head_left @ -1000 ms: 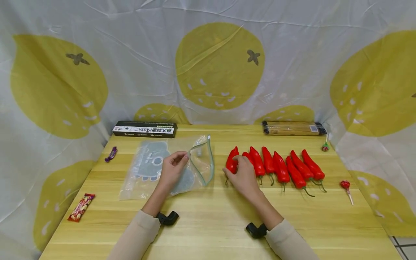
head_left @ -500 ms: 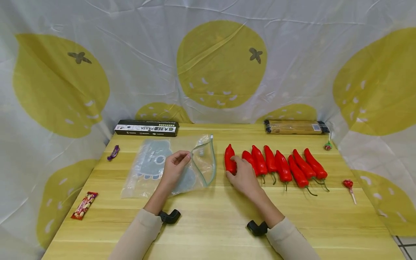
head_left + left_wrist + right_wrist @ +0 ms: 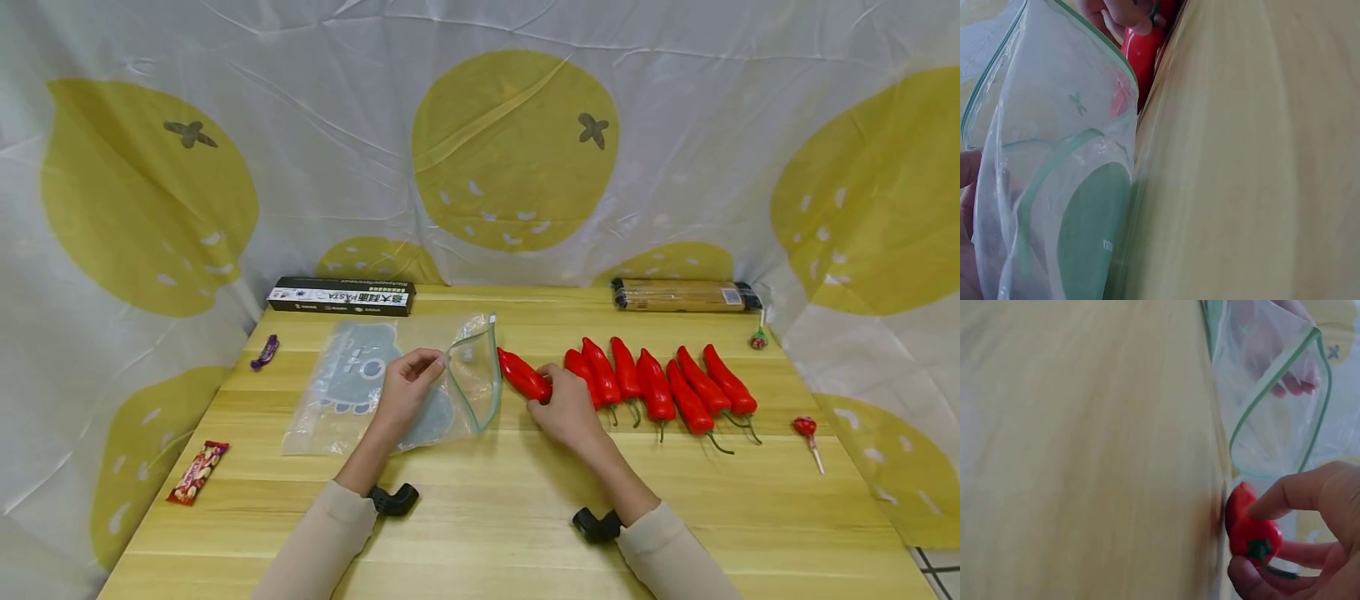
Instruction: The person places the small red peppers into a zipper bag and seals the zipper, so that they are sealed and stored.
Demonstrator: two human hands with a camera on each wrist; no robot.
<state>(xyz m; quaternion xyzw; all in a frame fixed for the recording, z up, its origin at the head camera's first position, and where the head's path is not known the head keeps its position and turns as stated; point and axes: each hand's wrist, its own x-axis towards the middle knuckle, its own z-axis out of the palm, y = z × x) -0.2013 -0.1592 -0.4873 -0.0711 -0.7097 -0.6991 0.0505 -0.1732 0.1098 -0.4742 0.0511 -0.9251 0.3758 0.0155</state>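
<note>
A clear zip bag with a blue cartoon print lies on the table, its green-edged mouth held apart and facing right. My left hand pinches the upper edge of that mouth. My right hand grips a red chili pepper near its stem end, thumb on one side and fingers on the other. The pepper's tip points left and lies right at the bag's mouth. In the right wrist view, the green stem hangs out between thumb and fingers.
Several more red peppers lie in a row to the right. A black pasta box and a wrapped noodle pack stand at the back. Lollipops lie far right; a red snack bar and a purple candy lie left.
My right hand has drawn the leftmost pepper away from the row and turned its tip leftward to the bag's mouth. The left hand keeps its pinch on the bag.
</note>
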